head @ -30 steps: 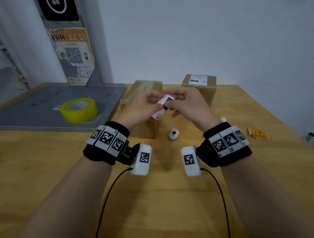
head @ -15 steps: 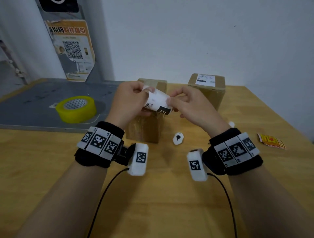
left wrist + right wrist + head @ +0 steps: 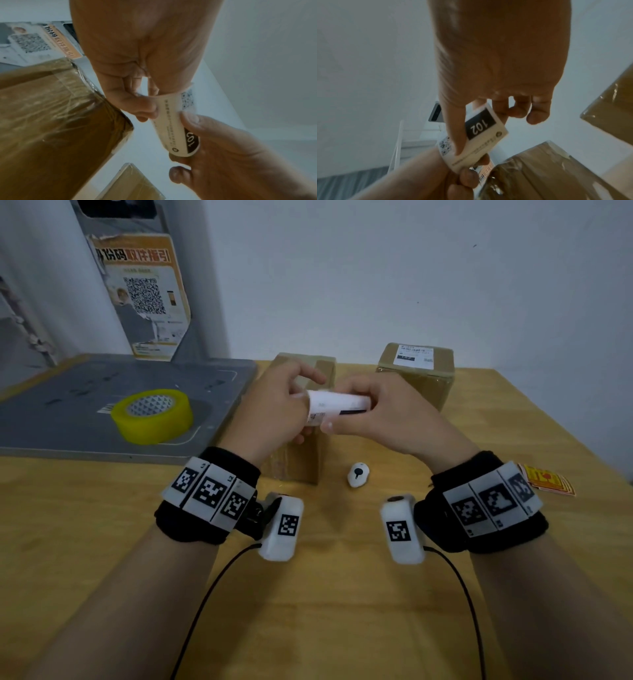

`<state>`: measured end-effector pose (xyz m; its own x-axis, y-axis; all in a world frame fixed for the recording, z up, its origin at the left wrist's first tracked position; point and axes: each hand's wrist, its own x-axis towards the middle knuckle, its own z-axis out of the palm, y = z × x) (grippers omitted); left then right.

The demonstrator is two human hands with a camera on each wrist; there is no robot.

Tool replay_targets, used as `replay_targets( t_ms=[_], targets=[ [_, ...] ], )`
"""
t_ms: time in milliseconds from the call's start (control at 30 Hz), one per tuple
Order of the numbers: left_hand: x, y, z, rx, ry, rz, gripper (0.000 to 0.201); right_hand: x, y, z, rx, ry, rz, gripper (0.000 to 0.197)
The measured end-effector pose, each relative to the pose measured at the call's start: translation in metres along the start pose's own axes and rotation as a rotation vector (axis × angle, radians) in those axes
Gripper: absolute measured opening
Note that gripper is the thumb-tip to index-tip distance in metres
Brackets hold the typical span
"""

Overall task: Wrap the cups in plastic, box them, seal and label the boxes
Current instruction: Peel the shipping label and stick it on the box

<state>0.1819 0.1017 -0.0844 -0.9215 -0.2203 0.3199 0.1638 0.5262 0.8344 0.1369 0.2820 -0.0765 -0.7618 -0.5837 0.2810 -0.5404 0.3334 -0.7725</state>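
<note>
Over the wooden counter [image 3: 308, 594], both hands pinch a curled shipping label [image 3: 337, 407] above the near taped box [image 3: 301, 460]. Left hand [image 3: 137, 67] grips one end. Right hand [image 3: 496, 67] pinches the end printed "102".

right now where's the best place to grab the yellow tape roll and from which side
Judging from the head view, the yellow tape roll lies flat on the grey mat, hole upward. Come from above: thumb inside the core, fingers on the outer wall.
</note>
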Motion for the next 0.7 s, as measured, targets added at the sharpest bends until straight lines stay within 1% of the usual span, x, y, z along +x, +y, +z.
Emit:
replay_targets(
  t_ms=[33,67,133,200,233,300,333,400,467,533,600,667,700],
  targets=[
    [0.0,0.001,0.0,-0.021,-0.015,-0.009,0.025,0.0,0.0,-0.002,0.026,0.032,0.005,0.015],
    [0.001,0.002,-0.001,-0.035,-0.02,-0.021,0.024,0.001,0.002,-0.004,0.055,0.069,0.016,0.013],
    [0.002,0.004,-0.002,-0.038,0.004,-0.038,0.022,0.001,0.005,-0.007,0.124,0.096,0.036,0.02],
    [0.002,0.006,-0.002,-0.021,0.055,-0.014,0.016,0.002,0.007,-0.006,0.191,0.069,0.065,0.028],
    [0.001,0.009,-0.003,-0.029,0.056,0.004,0.018,0.002,0.008,-0.004,0.207,0.057,0.08,0.031],
    [-0.001,0.011,-0.005,-0.074,-0.015,0.044,0.031,0.002,0.008,-0.002,0.222,0.033,0.094,0.032],
    [-0.002,0.011,-0.005,-0.078,-0.071,0.08,0.03,0.002,0.008,-0.001,0.23,0.016,0.091,0.031],
    [-0.003,0.01,-0.007,-0.036,-0.159,0.156,0.02,0.001,0.008,-0.002,0.271,-0.006,0.082,0.03],
    [-0.002,0.009,-0.01,-0.023,-0.177,0.177,0.015,-0.001,0.008,-0.006,0.354,0.014,0.081,0.033],
    [-0.002,0.01,-0.014,-0.049,-0.174,0.157,0.013,-0.001,0.009,-0.01,0.419,0.065,0.071,0.025],
    [-0.002,0.011,-0.019,-0.025,-0.191,0.115,0.011,-0.001,0.009,-0.011,0.411,0.113,0.063,0.013],
    [-0.004,0.011,-0.022,0.007,-0.19,0.085,0.005,0.0,0.008,-0.009,0.399,0.139,0.063,0.011],
    [-0.003,0.01,-0.023,0.028,-0.153,0.085,0.004,0.0,0.007,-0.008,0.398,0.153,0.066,0.01]
  ],
)
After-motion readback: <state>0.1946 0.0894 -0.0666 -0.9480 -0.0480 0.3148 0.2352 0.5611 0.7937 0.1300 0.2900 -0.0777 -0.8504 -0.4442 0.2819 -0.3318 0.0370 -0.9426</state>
